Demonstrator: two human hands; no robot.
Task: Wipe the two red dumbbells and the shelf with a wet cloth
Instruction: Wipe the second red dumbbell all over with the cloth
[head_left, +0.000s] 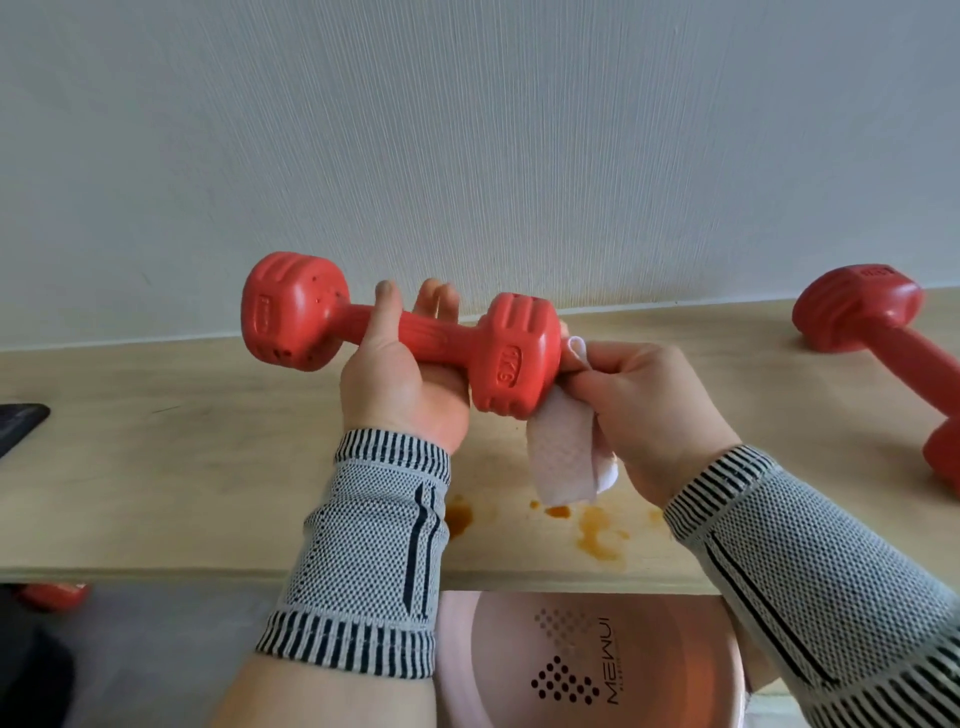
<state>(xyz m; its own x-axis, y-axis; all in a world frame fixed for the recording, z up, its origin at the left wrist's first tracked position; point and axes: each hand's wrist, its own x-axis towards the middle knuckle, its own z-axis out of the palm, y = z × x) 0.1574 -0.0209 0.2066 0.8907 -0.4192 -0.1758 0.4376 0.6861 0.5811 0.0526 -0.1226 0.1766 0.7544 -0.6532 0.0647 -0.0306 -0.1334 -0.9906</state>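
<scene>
Dumbbell in hand (400, 332): bright red, dark specks on its left head. Second dumbbell (878, 343) on the shelf: same red. Cloth (566, 457): white, fine dotted weave. Shelf (182, 457): pale wood grain, with orange-brown stains (597, 530) near the front edge. Wall (467, 130): off-white, faint vertical texture. Wrist sleeves (363, 551): grey knit mesh, black-and-white striped cuffs, dark lengthwise lines. Basin (571, 660) below: pale pink, black dot logo and lettering.

We see a matt red rubbery dumbbell (395, 332), a white waffle-textured cloth (563, 457), and a pale wood-grain shelf (208, 467), stained orange.
</scene>
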